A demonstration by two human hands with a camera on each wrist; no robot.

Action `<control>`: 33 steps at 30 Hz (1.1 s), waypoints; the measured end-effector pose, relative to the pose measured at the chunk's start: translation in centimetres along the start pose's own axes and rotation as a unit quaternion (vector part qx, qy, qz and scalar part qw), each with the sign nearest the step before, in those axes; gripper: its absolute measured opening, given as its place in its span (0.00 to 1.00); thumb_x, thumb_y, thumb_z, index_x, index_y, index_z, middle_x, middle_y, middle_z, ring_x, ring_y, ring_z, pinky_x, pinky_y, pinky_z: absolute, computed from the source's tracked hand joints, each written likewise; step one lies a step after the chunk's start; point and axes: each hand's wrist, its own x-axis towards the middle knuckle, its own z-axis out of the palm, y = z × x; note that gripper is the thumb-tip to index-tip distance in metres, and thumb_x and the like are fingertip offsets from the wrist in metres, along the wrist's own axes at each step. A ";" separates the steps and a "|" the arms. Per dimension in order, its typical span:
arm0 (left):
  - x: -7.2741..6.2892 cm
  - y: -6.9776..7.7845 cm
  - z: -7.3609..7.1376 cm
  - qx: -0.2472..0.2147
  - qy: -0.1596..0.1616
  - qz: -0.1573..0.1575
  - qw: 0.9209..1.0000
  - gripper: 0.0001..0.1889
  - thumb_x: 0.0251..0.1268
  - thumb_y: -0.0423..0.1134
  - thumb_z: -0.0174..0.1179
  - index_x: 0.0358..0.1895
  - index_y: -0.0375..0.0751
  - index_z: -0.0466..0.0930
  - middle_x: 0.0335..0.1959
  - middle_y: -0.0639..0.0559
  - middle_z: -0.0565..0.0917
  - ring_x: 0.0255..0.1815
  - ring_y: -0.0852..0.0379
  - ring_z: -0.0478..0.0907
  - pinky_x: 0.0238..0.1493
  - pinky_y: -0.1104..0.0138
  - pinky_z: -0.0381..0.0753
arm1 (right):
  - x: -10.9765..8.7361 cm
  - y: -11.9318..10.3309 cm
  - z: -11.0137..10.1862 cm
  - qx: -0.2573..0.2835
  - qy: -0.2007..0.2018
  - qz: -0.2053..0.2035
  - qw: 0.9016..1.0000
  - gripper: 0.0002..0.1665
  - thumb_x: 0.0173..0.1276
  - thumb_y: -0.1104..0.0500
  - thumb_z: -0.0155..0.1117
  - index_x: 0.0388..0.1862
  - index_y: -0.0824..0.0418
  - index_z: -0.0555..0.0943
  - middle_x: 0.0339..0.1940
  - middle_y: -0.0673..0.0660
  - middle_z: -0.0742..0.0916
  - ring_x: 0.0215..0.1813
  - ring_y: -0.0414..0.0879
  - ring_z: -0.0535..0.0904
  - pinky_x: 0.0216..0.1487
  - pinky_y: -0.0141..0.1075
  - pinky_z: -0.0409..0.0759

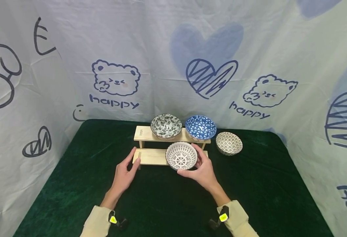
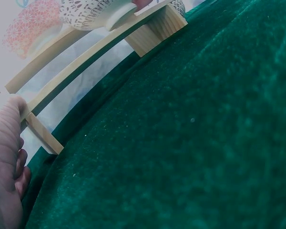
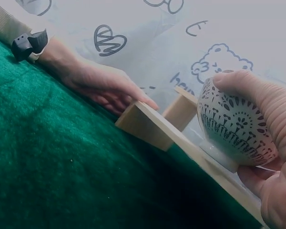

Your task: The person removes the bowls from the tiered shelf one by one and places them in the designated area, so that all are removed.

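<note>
At the lower tier point(image 1: 152, 157) of the wooden stand point(image 1: 158, 152), right of its middle, the right hand point(image 1: 203, 171) holds the white patterned bowl point(image 1: 181, 156), thumb at its near side, fingers round the right; whether the bowl's foot touches the tier is unclear. The left hand point(image 1: 124, 175), well apart, grips the stand's left end, probably steadying it. Best keep the bowl level and its foot inside the front edge. Room runs leftward along the tier; on the upper tier point(image 1: 143, 133) behind, the blue bowl point(image 1: 201, 127) and floral bowl point(image 1: 165, 126) limit backward movement.

Two bowls point(image 1: 166, 126) on the upper shelf point(image 1: 144, 133), behind another bowl point(image 1: 181, 154).
</note>
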 end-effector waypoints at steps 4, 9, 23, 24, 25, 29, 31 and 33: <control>0.0 0.0 0.0 0.000 0.003 0.002 1.000 0.32 0.83 0.50 0.55 0.81 0.43 0.63 0.81 0.49 0.66 0.80 0.47 0.64 0.79 0.45 0.62 | -0.2 -0.1 -0.5 -0.008 0.005 -0.001 1.000 0.63 0.47 0.66 0.89 0.80 0.61 0.64 0.75 0.62 0.74 0.71 0.58 0.75 0.72 0.35 0.73; 0.0 0.0 0.1 0.002 0.001 0.001 1.000 0.32 0.83 0.50 0.55 0.81 0.43 0.63 0.81 0.48 0.66 0.80 0.46 0.64 0.79 0.44 0.62 | -0.6 0.0 -1.2 -0.010 0.009 0.000 1.000 0.63 0.47 0.67 0.88 0.80 0.63 0.63 0.75 0.61 0.75 0.72 0.58 0.74 0.71 0.30 0.72; -0.1 -0.1 0.1 0.006 0.003 0.002 1.000 0.31 0.83 0.50 0.54 0.82 0.42 0.62 0.81 0.48 0.65 0.80 0.45 0.64 0.78 0.43 0.62 | -1.2 -0.2 -3.2 -0.021 0.039 -0.004 0.999 0.61 0.49 0.69 0.86 0.80 0.60 0.64 0.76 0.61 0.74 0.73 0.59 0.73 0.69 0.27 0.71; -0.1 -0.1 0.1 0.005 0.003 0.002 1.000 0.31 0.83 0.49 0.54 0.81 0.42 0.62 0.81 0.48 0.65 0.80 0.45 0.64 0.78 0.43 0.62 | -1.2 -0.2 -3.4 -0.020 0.041 -0.002 0.999 0.61 0.49 0.70 0.86 0.80 0.60 0.64 0.76 0.61 0.74 0.74 0.59 0.73 0.69 0.27 0.72; -0.1 -0.1 0.1 0.004 0.004 0.002 1.000 0.31 0.83 0.49 0.54 0.81 0.42 0.62 0.81 0.48 0.66 0.80 0.45 0.64 0.78 0.43 0.62 | -1.2 -0.3 -3.5 -0.019 0.043 0.000 0.999 0.60 0.50 0.70 0.86 0.80 0.60 0.63 0.77 0.61 0.73 0.74 0.59 0.72 0.69 0.27 0.71; -0.1 -0.1 0.1 0.002 0.008 0.007 1.000 0.31 0.83 0.48 0.55 0.81 0.41 0.62 0.81 0.47 0.66 0.80 0.45 0.64 0.78 0.42 0.62 | -1.4 -0.4 -4.0 -0.026 0.052 0.005 0.998 0.61 0.50 0.69 0.86 0.80 0.60 0.63 0.77 0.60 0.73 0.74 0.58 0.72 0.68 0.26 0.72; 0.0 0.0 0.0 0.001 0.010 0.008 1.000 0.31 0.83 0.48 0.55 0.81 0.41 0.63 0.80 0.47 0.66 0.80 0.45 0.64 0.78 0.42 0.62 | -1.5 -0.3 -4.3 -0.027 0.055 0.006 0.998 0.61 0.50 0.69 0.86 0.81 0.60 0.63 0.77 0.61 0.73 0.74 0.58 0.72 0.68 0.25 0.72; 0.0 -0.1 0.0 0.003 0.010 0.010 1.000 0.31 0.83 0.48 0.55 0.81 0.41 0.63 0.80 0.47 0.66 0.80 0.44 0.64 0.78 0.42 0.62 | -1.7 -0.3 -4.6 -0.028 0.058 0.004 0.998 0.62 0.49 0.69 0.87 0.81 0.61 0.62 0.77 0.61 0.73 0.74 0.58 0.72 0.68 0.24 0.72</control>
